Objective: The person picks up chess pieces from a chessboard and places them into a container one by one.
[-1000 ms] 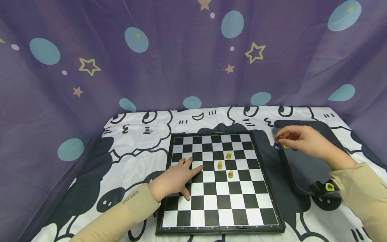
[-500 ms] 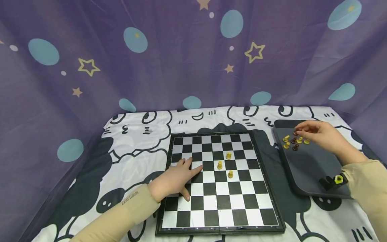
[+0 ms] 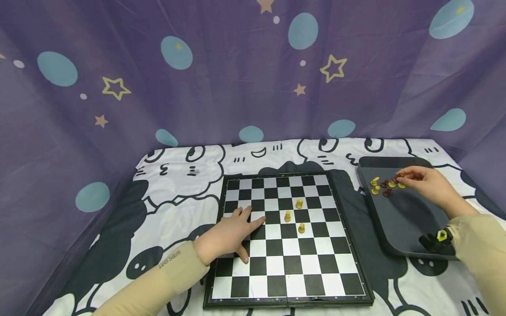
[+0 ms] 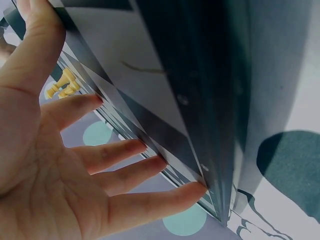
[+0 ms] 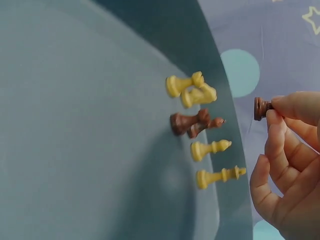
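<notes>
My left hand point(image 3: 231, 230) rests on the left side of a black-and-white chessboard point(image 3: 291, 245), fingers spread. In the left wrist view, its fingertips touch the board's squares near the rim. Three yellow pawns point(image 3: 287, 216) stand upright near the board's middle. Over a dark grey tray point(image 3: 411, 228) at right, my right hand point(image 3: 432, 188) pinches a brown chess piece point(image 5: 261, 108) between thumb and fingers. Its base shows; the fingers hide its top. Below it in the tray stand several yellow chess pieces point(image 5: 212, 149) and brown chess pieces point(image 5: 189, 121).
The board has a raised black rim point(image 3: 328, 300). A white cloth point(image 3: 178, 219) with dark cartoon drawings covers the surface. Behind hangs a purple curtain point(image 3: 237, 87) with stars and blue ovals. A strip of cloth separates board and tray.
My right hand has moved from the tray's left edge rightward, across the standing pieces, with a brown piece at its fingertips. The left hand and the pawns on the board have stayed put.
</notes>
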`<state>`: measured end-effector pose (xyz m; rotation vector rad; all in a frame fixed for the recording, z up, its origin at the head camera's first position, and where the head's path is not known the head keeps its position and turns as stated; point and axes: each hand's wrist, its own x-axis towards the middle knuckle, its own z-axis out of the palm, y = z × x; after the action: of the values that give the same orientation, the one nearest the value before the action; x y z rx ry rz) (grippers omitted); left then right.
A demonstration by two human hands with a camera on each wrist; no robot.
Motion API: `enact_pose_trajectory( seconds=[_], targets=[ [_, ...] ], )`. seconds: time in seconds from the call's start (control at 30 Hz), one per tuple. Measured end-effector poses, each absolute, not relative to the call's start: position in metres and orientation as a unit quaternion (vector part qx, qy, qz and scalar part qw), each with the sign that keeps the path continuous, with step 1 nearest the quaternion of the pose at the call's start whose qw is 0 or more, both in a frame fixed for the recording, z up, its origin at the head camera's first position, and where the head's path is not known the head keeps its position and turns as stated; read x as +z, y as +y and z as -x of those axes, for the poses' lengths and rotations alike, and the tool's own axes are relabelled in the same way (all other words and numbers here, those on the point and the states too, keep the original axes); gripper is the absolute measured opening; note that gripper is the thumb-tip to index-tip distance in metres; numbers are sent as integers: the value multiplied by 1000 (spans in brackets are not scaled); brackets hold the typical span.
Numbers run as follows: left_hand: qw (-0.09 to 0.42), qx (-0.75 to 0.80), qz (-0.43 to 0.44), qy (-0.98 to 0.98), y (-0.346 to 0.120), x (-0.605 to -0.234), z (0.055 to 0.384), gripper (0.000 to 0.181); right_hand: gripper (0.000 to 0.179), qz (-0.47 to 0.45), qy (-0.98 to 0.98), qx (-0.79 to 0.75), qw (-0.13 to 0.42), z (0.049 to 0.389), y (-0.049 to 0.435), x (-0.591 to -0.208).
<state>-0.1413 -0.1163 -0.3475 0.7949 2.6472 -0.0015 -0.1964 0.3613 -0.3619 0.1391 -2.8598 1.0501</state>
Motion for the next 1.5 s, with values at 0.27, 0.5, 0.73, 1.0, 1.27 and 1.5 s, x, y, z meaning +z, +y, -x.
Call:
enact_pose_trajectory(
  seconds=[0.27, 0.5, 0.73, 1.0, 1.27, 1.5],
  targets=[
    [193, 6, -276, 942, -115, -347, 140, 104, 30, -38, -946, 320, 21, 196, 370, -374],
    [190, 2, -278, 942, -116, -346, 142, 104, 30, -35, -951, 308, 10, 199, 369, -380],
    [186, -2, -282, 941, -116, -345, 141, 104, 32, -26, -958, 286, -5, 204, 370, -385],
    [186, -6, -283, 941, -116, -346, 142, 105, 29, -30, -964, 262, -17, 203, 371, -386],
    [185, -3, -286, 940, -117, -348, 141, 105, 29, -37, -967, 252, -24, 202, 371, -390],
    [187, 2, -284, 940, -117, -348, 141, 104, 28, -40, -969, 245, -18, 202, 371, -389]
  ],
)
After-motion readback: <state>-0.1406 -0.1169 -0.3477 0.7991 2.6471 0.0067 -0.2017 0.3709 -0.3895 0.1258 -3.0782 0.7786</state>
